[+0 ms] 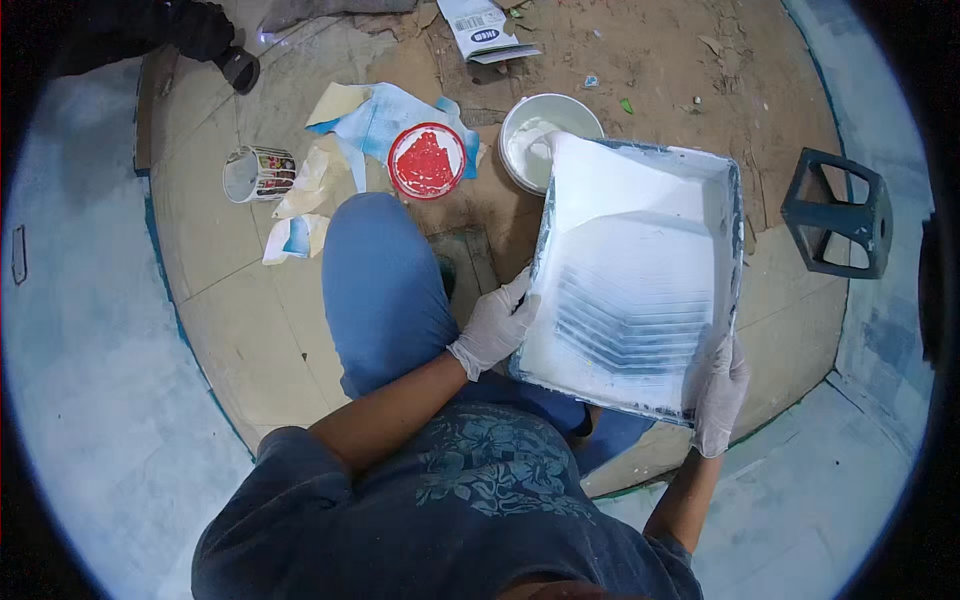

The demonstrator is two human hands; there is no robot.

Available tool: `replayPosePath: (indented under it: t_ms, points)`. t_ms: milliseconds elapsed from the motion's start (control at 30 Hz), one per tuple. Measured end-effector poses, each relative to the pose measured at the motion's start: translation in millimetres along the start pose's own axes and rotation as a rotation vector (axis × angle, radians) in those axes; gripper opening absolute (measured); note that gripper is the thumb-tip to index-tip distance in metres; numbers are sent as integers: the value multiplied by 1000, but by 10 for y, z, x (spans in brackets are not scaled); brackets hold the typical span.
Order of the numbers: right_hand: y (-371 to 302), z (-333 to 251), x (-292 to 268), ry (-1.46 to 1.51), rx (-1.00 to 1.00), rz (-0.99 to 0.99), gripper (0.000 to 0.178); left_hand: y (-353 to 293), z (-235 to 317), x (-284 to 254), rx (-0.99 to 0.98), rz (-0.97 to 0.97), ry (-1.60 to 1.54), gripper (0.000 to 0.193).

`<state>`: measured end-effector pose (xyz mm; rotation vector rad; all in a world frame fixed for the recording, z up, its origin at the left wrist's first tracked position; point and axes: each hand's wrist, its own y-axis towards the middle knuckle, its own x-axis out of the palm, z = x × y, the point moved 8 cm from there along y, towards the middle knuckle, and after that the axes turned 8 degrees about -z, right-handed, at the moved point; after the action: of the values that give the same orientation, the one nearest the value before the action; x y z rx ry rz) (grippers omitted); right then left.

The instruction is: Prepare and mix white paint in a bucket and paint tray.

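Note:
Both my hands, in white gloves, grip a paint tray [640, 270] coated with white paint, its ribbed slope toward me. My left hand [492, 325] is closed on the tray's left edge, and my right hand [722, 395] holds its lower right side. The tray is tilted away from me, and white paint gathers at its far left corner. That corner reaches over the rim of a white bucket [590, 110], which has white paint inside. Whether paint is flowing at the corner is hard to make out.
A red lid [427, 161] smeared with white lies on torn blue-and-white paper [375, 118]. Left of it a patterned cup [260, 174] rests on its side. A dark stool [838, 213] stands by the right wall. Folded printed paper [480, 28] lies on cardboard [660, 60]. Someone's shoe [240, 70] shows at upper left.

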<state>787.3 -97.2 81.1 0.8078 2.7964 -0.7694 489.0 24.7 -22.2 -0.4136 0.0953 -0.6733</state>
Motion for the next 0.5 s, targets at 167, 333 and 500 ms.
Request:
replayPosePath:
  t_ms: [167,333,500]
  points:
    - [-8,-153,69,-2,-20,-23,35,-28,63,7,3,3,-47,46]
    - [-51,-224,71,11,42,10,35,-42,20,1,54,23,-23,46]
    - [-78,-245,40,15,53,-38,37,-38,-75,11,35,8,-77,43]
